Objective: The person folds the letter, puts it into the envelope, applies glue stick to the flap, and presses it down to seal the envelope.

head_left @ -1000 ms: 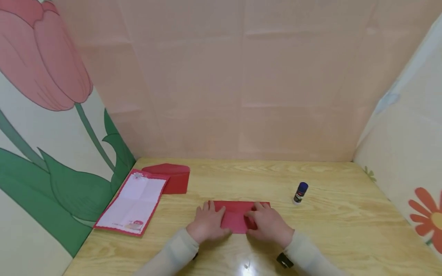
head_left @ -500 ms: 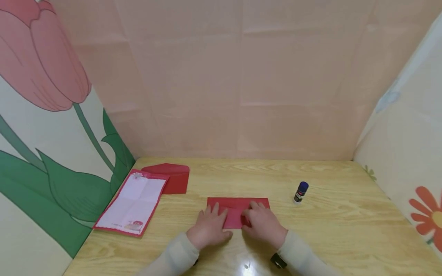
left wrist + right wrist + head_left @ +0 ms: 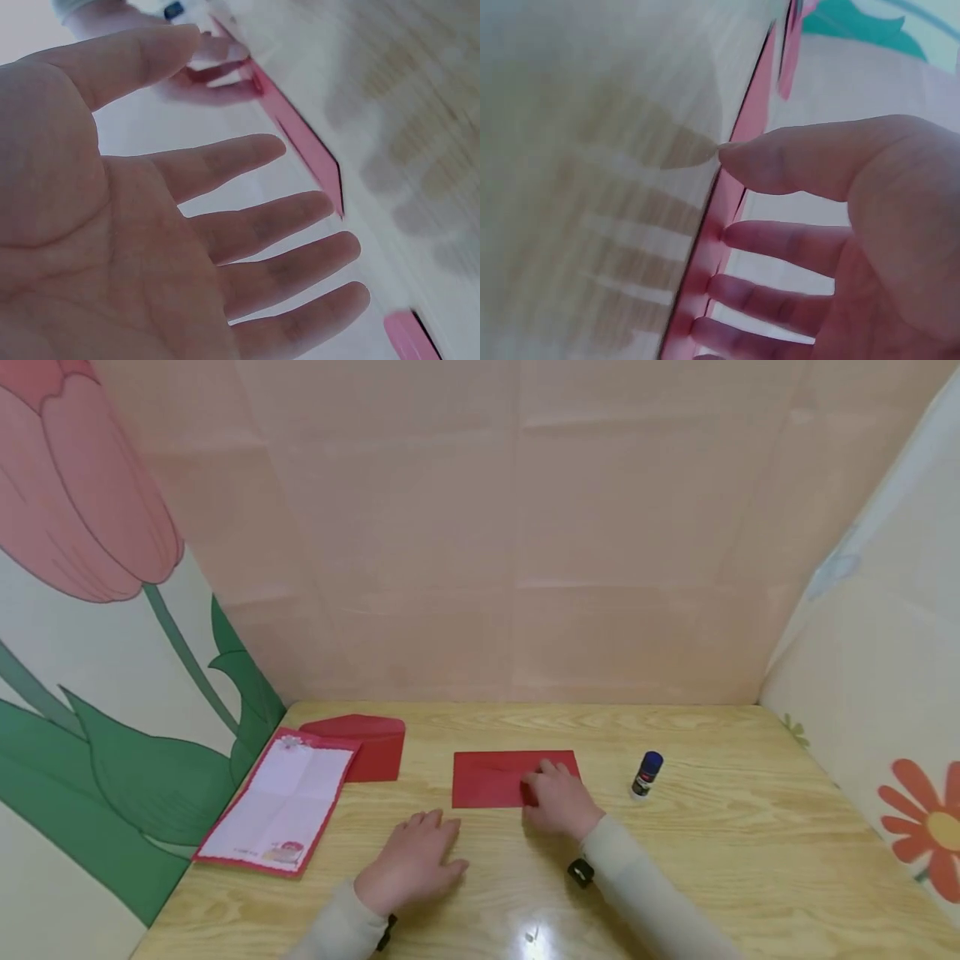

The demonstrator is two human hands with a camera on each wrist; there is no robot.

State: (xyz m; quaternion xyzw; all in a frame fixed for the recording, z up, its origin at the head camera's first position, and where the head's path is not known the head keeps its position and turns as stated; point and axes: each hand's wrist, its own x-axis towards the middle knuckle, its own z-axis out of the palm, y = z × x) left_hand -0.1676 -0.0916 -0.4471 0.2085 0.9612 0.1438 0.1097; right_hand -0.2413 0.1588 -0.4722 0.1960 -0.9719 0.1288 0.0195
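A red paper envelope (image 3: 487,781) lies flat at the middle of the table. My right hand (image 3: 558,800) rests on its right part. In the right wrist view the fingertips touch the red surface of the envelope (image 3: 712,225), and the thumb tip meets its edge. My left hand (image 3: 415,864) is in front of the envelope to its left, apart from it. Its fingers are spread and nearly straight in the left wrist view, with nothing in the palm (image 3: 142,247).
On the left a white letter sheet (image 3: 281,797) with a red border overlaps a second red envelope (image 3: 378,760) with its flap up. A glue stick (image 3: 647,775) with a blue cap stands at the right. Printed sheets enclose the table (image 3: 705,852).
The envelope has slid away toward the back of the table with my right hand on it. My left hand has come off it and drawn back to the left.
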